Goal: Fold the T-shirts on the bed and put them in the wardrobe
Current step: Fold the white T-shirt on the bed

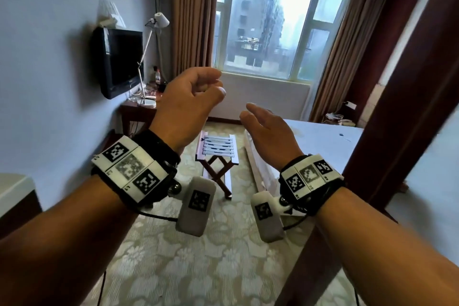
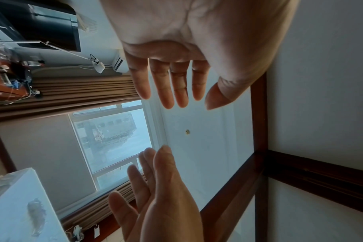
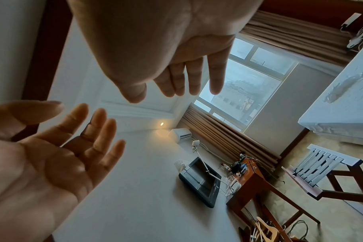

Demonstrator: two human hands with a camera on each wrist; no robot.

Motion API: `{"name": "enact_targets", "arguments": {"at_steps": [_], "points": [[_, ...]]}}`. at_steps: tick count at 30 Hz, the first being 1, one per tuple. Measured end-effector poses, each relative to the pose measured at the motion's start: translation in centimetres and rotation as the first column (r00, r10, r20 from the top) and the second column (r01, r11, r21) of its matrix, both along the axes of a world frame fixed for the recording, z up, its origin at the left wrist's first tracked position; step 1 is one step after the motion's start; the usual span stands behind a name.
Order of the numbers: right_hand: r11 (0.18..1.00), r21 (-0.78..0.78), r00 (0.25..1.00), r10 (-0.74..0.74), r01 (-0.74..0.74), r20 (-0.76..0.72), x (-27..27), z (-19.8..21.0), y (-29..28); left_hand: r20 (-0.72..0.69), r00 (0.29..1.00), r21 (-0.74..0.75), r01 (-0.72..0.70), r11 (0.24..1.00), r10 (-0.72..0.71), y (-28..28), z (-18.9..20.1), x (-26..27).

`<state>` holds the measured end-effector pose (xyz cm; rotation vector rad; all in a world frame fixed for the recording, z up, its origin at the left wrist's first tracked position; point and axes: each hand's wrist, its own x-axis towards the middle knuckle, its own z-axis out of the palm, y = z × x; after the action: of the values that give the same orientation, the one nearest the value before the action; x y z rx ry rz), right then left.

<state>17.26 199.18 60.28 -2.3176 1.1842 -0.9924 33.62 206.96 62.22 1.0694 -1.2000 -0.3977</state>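
Wooden luggage rack (image 1: 218, 154) beyond empty left hand (image 1: 188, 104), right hand (image 1: 268, 129); bed (image 1: 323, 141) right.

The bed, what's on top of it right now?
The bed shows a white sheet with a small dark speck. No T-shirts appear on the visible part; the dark wooden frame and the right hand hide the rest.
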Motion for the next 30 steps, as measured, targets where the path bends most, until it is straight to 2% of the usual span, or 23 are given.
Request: {"name": "enact_targets", "arguments": {"at_steps": [5, 14, 20, 30], "points": [[1.000, -0.010, 1.000, -0.009, 0.009, -0.009, 0.0, 0.4, -9.4, 0.009, 1.000, 0.007, -0.009, 1.000, 0.009, -9.1, 1.1, -0.4], [1.000, -0.004, 0.995, 0.013, -0.012, 0.103, 0.9, -0.5, -23.0, 0.031, 0.999, 0.009, 0.018, 1.000, -0.018, -23.2, 1.4, 0.8], [0.994, 0.015, 0.986, -0.105, 0.104, 0.132, 1.4, -1.7, -33.0, 0.133, 0.989, -0.061, 0.078, 0.995, -0.069, -33.8, 0.5, 2.7], [0.974, 0.021, 0.963, -0.225, 0.225, 0.145, 7.3, 0.1, -51.2, -0.008, 0.984, -0.093, 0.178, 0.980, -0.180, -53.4, 1.0, 10.7]]}}
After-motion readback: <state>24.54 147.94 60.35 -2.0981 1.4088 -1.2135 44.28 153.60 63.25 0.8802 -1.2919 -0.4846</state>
